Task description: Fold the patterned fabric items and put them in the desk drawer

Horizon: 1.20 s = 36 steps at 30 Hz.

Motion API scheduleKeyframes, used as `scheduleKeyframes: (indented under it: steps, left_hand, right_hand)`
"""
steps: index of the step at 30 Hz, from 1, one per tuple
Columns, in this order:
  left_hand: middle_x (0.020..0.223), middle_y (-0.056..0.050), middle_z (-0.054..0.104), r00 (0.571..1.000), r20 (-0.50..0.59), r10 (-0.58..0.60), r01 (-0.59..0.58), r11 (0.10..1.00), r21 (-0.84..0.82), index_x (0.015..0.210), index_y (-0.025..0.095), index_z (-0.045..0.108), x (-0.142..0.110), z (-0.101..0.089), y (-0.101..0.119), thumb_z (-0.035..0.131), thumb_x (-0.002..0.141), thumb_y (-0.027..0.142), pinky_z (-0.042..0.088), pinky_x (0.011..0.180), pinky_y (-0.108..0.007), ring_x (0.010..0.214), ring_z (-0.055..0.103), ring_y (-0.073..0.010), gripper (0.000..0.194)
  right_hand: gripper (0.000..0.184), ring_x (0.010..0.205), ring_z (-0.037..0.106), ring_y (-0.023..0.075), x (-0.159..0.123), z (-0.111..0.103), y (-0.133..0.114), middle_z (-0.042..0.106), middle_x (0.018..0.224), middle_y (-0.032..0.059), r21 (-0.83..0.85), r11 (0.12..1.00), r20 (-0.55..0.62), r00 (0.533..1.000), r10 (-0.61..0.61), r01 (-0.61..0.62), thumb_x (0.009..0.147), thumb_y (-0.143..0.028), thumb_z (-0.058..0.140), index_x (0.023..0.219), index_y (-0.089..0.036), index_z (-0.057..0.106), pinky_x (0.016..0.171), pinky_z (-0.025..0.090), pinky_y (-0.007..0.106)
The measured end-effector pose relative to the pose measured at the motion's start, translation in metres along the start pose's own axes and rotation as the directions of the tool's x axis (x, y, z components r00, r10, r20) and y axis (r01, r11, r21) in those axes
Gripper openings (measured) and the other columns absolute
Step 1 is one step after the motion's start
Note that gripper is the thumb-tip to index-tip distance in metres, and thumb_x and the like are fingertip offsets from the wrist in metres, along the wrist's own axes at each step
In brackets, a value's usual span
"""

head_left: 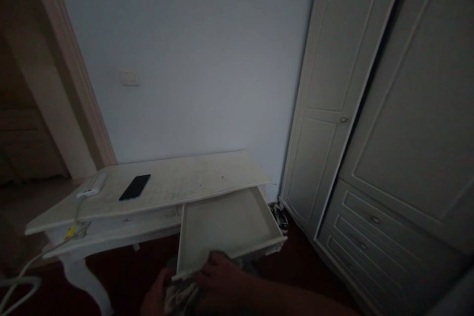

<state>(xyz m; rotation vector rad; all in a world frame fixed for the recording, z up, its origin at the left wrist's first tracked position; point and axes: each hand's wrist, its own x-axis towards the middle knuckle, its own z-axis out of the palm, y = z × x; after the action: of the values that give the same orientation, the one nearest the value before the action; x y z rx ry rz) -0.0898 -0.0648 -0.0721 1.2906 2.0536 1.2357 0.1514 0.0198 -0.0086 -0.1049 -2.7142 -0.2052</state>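
A white desk stands against the wall with its right drawer pulled out and bare inside. My right hand is closed at the drawer's front edge, gripping a light patterned cloth just below it. My left hand sits at the cloth's left side, low in the dim view, its fingers mostly hidden. On the desk top lie a black phone and a white power bank with a cable.
A tall white wardrobe with doors and lower drawers fills the right side. A door frame rises at the left. A white cable trails off the desk's left end toward the dark floor. A wall switch is above the desk.
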Motion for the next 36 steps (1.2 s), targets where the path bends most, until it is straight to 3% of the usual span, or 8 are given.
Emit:
scheduleKeyframes:
  steps: [5,8,12,19,25,28,33,36]
  left_hand:
    - [0.137,-0.014,0.073,0.926,-0.067,0.372,-0.356,0.918,0.172,0.132,0.022,0.066,0.015,0.000,-0.005,0.071,0.080,0.052,0.056,0.111,-0.049,0.130,0.068,-0.0358,0.060]
    - [0.147,-0.008,0.070,0.790,0.165,0.591,-0.611,0.736,0.291,0.139,0.030,0.067,0.024,0.001,0.012,0.066,0.081,0.025,0.048,0.121,-0.050,0.137,0.065,-0.0307,0.059]
    - [0.126,0.002,0.082,0.660,0.544,0.519,-0.726,0.628,0.282,0.121,0.038,0.077,0.039,-0.003,0.034,0.058,0.071,0.004,0.041,0.127,-0.048,0.124,0.074,-0.0239,0.063]
    - [0.118,0.004,0.083,0.520,0.460,0.720,-0.854,0.446,0.267,0.129,0.035,0.069,0.060,-0.016,0.028,0.055,0.070,0.001,0.030,0.134,-0.042,0.113,0.077,-0.0173,0.069]
    - [0.123,0.000,0.082,0.586,0.557,0.588,-0.807,0.483,0.339,0.129,0.031,0.068,0.079,-0.017,0.072,0.050,0.099,0.019,0.035,0.132,-0.051,0.113,0.078,-0.0205,0.037]
    - [0.129,-0.006,0.080,0.659,0.563,0.499,-0.745,0.532,0.402,0.133,0.027,0.068,0.092,-0.017,0.089,0.047,0.106,0.032,0.034,0.131,-0.058,0.122,0.075,-0.0254,0.034]
    - [0.138,-0.007,0.076,0.706,0.602,0.373,-0.696,0.519,0.496,0.138,0.027,0.066,0.100,-0.014,0.110,0.043,0.107,0.035,0.028,0.133,-0.053,0.132,0.068,-0.0248,0.039]
    - [0.133,-0.009,0.078,0.720,0.631,0.288,-0.677,0.489,0.550,0.138,0.026,0.066,0.095,-0.007,0.124,0.043,0.104,0.028,0.032,0.130,-0.052,0.130,0.069,-0.0267,0.042]
  right_hand:
    - [0.008,0.093,0.063,0.0245,-0.052,0.001,0.007,0.075,0.106,0.0028,0.038,0.974,-0.057,0.972,0.226,-0.224,0.093,-0.044,0.075,0.091,-0.037,0.074,0.088,0.047,0.043]
    - [0.005,0.090,0.062,0.0245,-0.044,0.007,0.001,0.075,0.103,0.0033,0.032,0.972,-0.055,0.971,0.234,-0.232,0.095,-0.042,0.074,0.093,-0.037,0.073,0.082,0.046,0.041]
    - [0.012,0.090,0.062,0.0233,-0.022,0.039,-0.007,0.074,0.102,0.0026,-0.005,0.986,-0.123,0.979,0.164,-0.166,0.097,-0.042,0.071,0.089,-0.034,0.071,0.079,0.046,0.040]
    - [0.020,0.097,0.061,0.0243,-0.015,0.047,-0.004,0.072,0.121,0.0042,-0.145,0.957,-0.363,0.913,0.186,-0.253,0.096,-0.050,0.071,0.113,-0.040,0.072,0.089,0.048,0.043]
    - [0.043,0.110,0.061,0.0282,-0.051,-0.014,0.018,0.066,0.132,0.0089,-0.123,0.924,-0.384,0.875,0.293,-0.363,0.085,-0.039,0.078,0.127,-0.038,0.070,0.097,0.048,0.046]
    - [0.051,0.114,0.060,0.0339,-0.089,-0.032,0.040,0.061,0.133,0.0121,0.039,0.792,-0.462,0.692,0.554,-0.609,0.076,-0.038,0.079,0.126,-0.033,0.072,0.094,0.052,0.047]
    - [0.050,0.116,0.060,0.0370,-0.135,-0.038,0.075,0.054,0.127,0.0133,0.423,0.383,-0.560,0.095,0.823,-0.822,0.076,-0.035,0.070,0.125,-0.023,0.069,0.099,0.052,0.052]
    - [0.054,0.114,0.061,0.0377,-0.131,-0.021,0.079,0.052,0.126,0.0143,0.531,0.271,-0.531,-0.066,0.845,-0.803,0.077,-0.037,0.068,0.128,-0.020,0.065,0.101,0.051,0.054]
